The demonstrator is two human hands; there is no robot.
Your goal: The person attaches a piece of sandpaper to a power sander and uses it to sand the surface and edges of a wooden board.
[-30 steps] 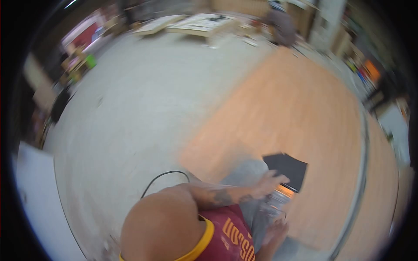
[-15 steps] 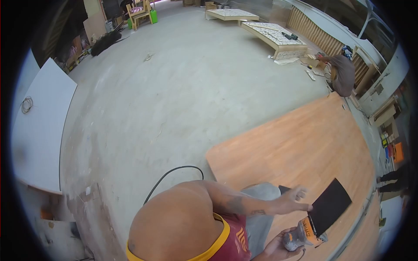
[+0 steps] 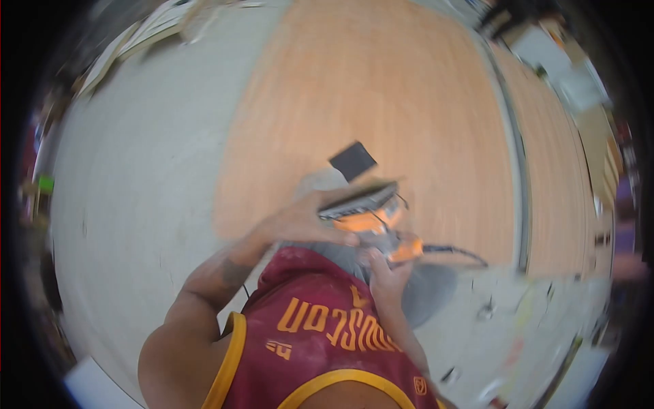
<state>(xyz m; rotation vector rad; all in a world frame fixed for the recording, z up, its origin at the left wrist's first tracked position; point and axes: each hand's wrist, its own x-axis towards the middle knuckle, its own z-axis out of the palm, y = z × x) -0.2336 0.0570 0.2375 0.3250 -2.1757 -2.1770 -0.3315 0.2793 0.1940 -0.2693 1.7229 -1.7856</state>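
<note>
An orange and grey sander (image 3: 371, 221) is tilted with its flat pad facing up, slightly blurred by motion. My right hand (image 3: 388, 273) wraps round its grey body from below. My left hand (image 3: 310, 217) clasps the pad end, thumb beneath and fingers along the top. A thin dark layer lies along the pad, seen nearly edge-on; whether it is a separate sheet is unclear. Just beyond my knee, a dark square sheet (image 3: 352, 161) lies on the wood-grain board (image 3: 381, 82). A black cable (image 3: 453, 251) runs right from the sander.
A second wood-grain panel (image 3: 555, 184) lies on the right, past a narrow gap. Grey floor (image 3: 143, 157) spreads to the left. Pale platforms (image 3: 146, 31) stand at the upper left. Part of another person in dark clothing (image 3: 507, 17) shows at the upper right.
The view has swung down and right. My left hand has moved from the black sheet's edge to a grip round the sander's pad end. The large black sheet no longer stands out flat.
</note>
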